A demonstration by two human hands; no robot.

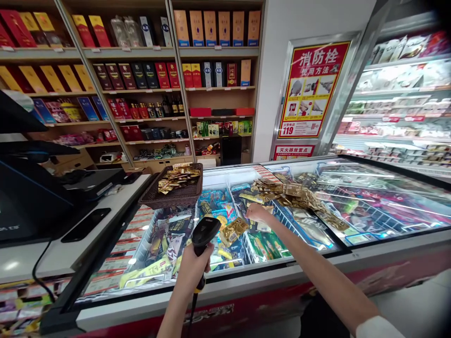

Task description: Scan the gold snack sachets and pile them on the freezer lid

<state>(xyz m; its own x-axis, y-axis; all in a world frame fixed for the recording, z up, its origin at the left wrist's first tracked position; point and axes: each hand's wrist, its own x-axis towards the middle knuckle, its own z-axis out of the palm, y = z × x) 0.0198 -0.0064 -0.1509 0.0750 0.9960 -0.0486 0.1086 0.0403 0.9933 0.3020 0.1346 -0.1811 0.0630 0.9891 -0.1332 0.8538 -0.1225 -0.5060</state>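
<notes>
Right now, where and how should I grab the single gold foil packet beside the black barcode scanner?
Best pinch the single gold foil packet by its right edge, coming from the right: it seems to lie flat, and the black barcode scanner crowds its left side.

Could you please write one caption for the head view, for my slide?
Left hand holding a scanner above a glass-topped freezer, right hand near gold packets.

A phone (86,225) lies on the worktop (21,264), boxes (210,28) line the shelves (197,53), and the wall (276,33) bears a red poster (313,89).
</notes>
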